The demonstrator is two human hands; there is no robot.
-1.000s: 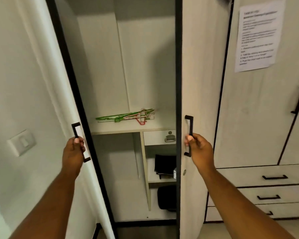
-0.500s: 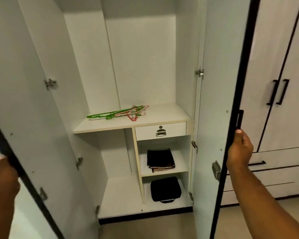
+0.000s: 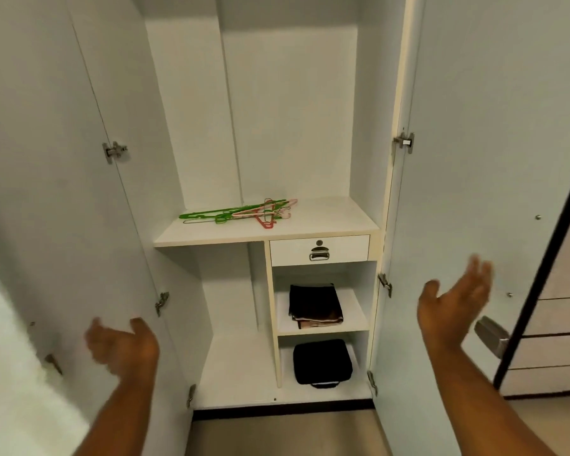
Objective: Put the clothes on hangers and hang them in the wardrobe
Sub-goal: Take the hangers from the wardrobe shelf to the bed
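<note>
The white wardrobe [image 3: 290,110] stands with both doors swung wide. Several green, red and pink hangers [image 3: 244,212] lie in a pile on its upper shelf [image 3: 326,218]. Folded clothes [image 3: 315,306], dark on top with brown and pink beneath, sit in a small compartment under the drawer. My left hand [image 3: 122,345] is open and blurred in front of the left door, holding nothing. My right hand [image 3: 454,304] is open, palm turned inward, beside the right door, touching nothing.
A small drawer [image 3: 320,250] with a metal pull sits under the shelf. A black bag [image 3: 323,362] lies in the bottom compartment. The left door [image 3: 46,159] and right door [image 3: 474,143] flank me. More drawers [image 3: 553,350] show at far right.
Both doors have swung fully wide. My two hands have let go of the door handles and now hover free in front of the wardrobe.
</note>
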